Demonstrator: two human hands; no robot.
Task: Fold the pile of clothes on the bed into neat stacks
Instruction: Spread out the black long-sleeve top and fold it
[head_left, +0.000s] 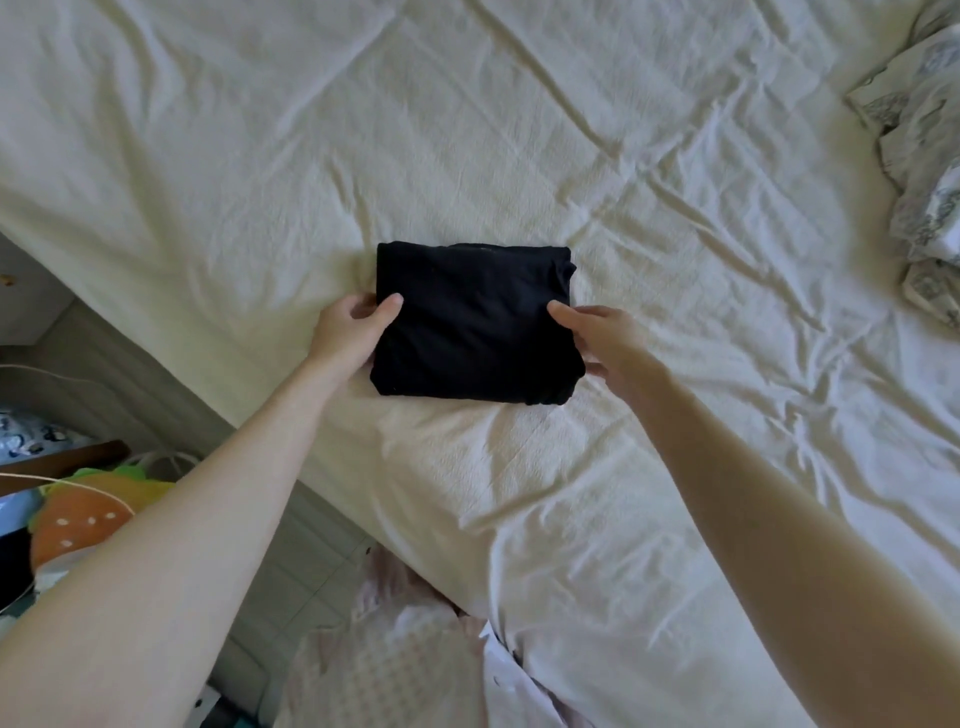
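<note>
Folded black garment (472, 322) between hands (349, 328)

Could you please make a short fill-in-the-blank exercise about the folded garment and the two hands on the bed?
1. The folded garment is ____ in colour.
2. It lies on a cream ____.
3. The left hand grips the garment's ____ edge, thumb on top.
4. The patterned bedding is bunched on the ____ side of the view.

Missing words: black; bedsheet; left; right
</note>
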